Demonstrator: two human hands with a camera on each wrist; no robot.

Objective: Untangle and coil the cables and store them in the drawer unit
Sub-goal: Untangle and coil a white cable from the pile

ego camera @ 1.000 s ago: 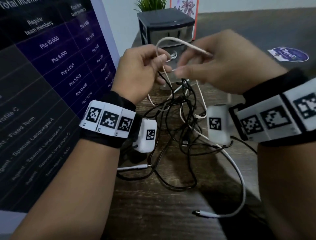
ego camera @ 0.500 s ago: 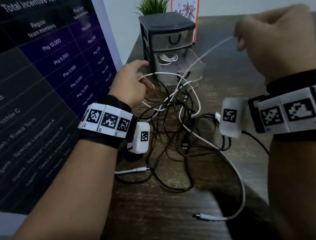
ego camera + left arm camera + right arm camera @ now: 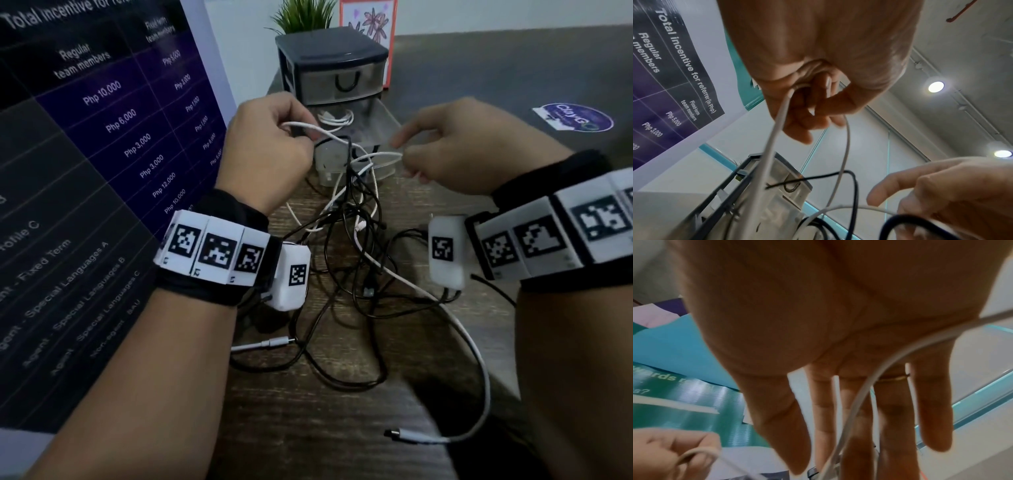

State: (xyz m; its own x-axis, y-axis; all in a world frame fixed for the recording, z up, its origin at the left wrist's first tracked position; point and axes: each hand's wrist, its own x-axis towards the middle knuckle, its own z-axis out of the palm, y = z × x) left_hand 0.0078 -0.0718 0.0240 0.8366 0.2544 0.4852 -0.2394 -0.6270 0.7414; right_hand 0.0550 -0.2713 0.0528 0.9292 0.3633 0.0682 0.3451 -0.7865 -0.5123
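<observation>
The left hand (image 3: 267,150) clenches a white cable (image 3: 342,137) that runs rightward to the right hand (image 3: 455,150), whose straight fingers carry it, above the tangle (image 3: 346,260) on the worktop (image 3: 308,438); the open drawer unit (image 3: 339,78) stands just beyond.

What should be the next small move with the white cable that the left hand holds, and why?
Probably the right hand, whose fingers lie straight under the white cable, should close on it and draw another loop toward the left hand. The left hand already grips a small loop, while the rest still runs down through the black cables on the table.
</observation>
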